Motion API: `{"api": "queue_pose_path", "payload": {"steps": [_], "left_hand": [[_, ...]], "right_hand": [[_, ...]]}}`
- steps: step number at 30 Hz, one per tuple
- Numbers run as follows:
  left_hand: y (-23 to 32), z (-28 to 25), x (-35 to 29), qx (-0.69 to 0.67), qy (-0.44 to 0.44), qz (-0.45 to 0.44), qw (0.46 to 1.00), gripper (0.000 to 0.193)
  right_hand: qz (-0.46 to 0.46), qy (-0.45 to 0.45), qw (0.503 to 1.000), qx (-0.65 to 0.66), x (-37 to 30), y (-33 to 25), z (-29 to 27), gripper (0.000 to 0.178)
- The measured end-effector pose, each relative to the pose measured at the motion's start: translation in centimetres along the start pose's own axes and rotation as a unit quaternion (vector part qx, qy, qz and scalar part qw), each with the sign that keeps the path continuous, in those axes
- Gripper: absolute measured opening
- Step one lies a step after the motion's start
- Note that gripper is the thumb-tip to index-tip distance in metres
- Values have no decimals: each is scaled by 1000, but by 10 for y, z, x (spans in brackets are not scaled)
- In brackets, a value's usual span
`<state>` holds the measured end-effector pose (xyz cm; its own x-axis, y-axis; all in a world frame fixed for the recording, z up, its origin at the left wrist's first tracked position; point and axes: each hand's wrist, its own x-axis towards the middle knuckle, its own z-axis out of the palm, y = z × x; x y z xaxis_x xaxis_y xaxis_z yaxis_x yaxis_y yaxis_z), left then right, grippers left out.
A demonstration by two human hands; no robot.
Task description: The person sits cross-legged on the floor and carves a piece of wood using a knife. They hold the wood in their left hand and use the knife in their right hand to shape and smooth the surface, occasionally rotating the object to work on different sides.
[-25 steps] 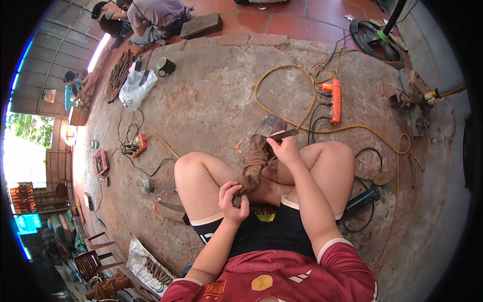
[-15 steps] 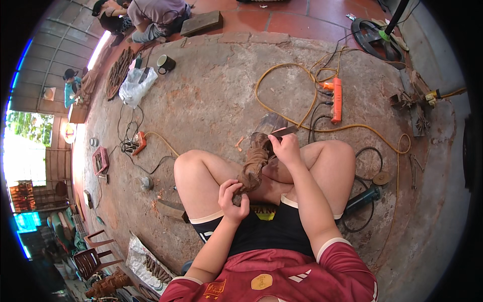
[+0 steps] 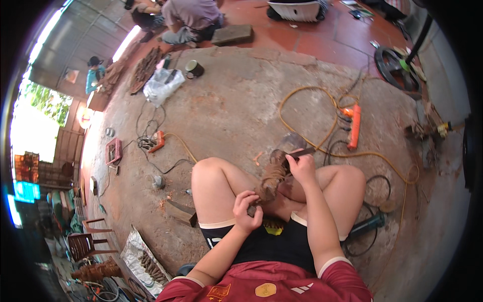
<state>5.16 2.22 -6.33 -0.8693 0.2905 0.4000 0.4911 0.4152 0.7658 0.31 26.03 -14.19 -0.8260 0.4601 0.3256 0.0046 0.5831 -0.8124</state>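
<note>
Between my bent legs lies a brown carved wooden piece (image 3: 273, 177) with twisted, knobby relief, slanting away toward the upper right. My left hand (image 3: 246, 211) is closed round its near end, fingers curled over it. At its far end my right hand (image 3: 302, 168) is closed on a dark, flat, narrow tool (image 3: 307, 152), which lies close against the wood. Whether the tool is a file or a blade I cannot tell. Just beyond the carving is a clear plastic item (image 3: 291, 142), partly hidden by the wood.
An orange power strip (image 3: 354, 127) with a yellow cord lies ahead right; another orange socket block (image 3: 157, 141) is at left. A green power tool (image 3: 367, 225) sits by my right thigh, a wooden block (image 3: 181, 212) by my left. A plastic bag (image 3: 163, 86) and mug (image 3: 193, 69) stand farther off. People sit beyond.
The whole view has shifted, so the scene sits farther right and lower. Both hands keep their holds, the right one still at the far end of the carving.
</note>
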Motion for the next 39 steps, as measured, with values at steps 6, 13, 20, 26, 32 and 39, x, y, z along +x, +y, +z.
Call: {"api": "queue_pose_path", "payload": {"steps": [6,13,20,26,32,39], "left_hand": [[-2,-3,-4,-5,-3,-6,1000,28],[-5,0,-5,-8,0,0,1000,27],[2,-3,-2,-16,-9,-30,999,27],[-1,1,-3,5,-5,-6,1000,27],[2,1,-3,-10,-3,-21,1000,27],[0,0,-3,9,-8,-6,1000,28]], "right_hand": [[110,-55,990,69,3,-15,-12,19],[74,-41,996,16,1,-7,-9,18],[37,29,998,50,4,-17,-9,17],[41,-7,997,64,-1,-2,-8,18],[111,-22,988,102,6,-5,-16,17],[97,-27,991,89,4,-4,-12,16]]}}
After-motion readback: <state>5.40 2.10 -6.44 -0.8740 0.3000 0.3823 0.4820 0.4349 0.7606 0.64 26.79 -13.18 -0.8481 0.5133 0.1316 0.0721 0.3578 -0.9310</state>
